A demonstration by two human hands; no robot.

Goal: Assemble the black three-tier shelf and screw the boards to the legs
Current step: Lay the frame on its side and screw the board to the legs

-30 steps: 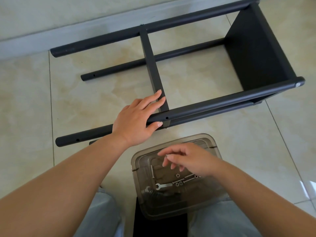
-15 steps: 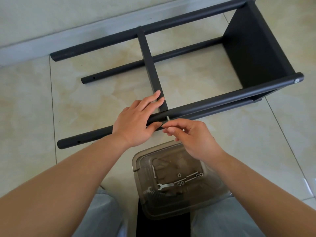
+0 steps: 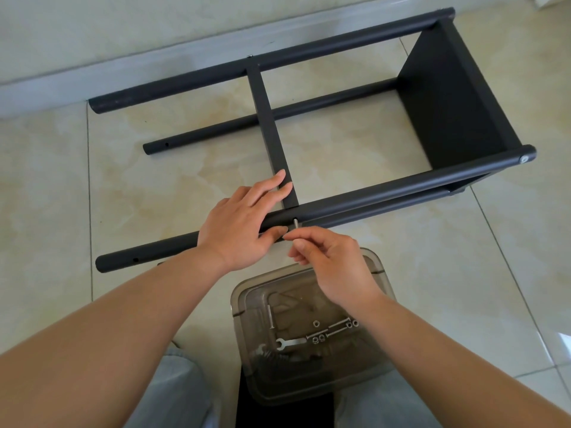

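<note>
Head view: clear bin [image 3: 244,307] with wrench [image 3: 290,343], bolts [image 3: 338,327]; right-hand fingers [image 3: 296,239] pinching screw [image 3: 295,224].

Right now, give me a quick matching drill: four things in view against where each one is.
1 left hand
2 bolt
3 wrench
4 end board

A lying on the clear box
B flat on the near leg and middle board
C pinched in the right hand, tip at the leg's hole
D fixed at the right end of the legs

Pairs: 1-B, 2-C, 3-A, 4-D
</note>
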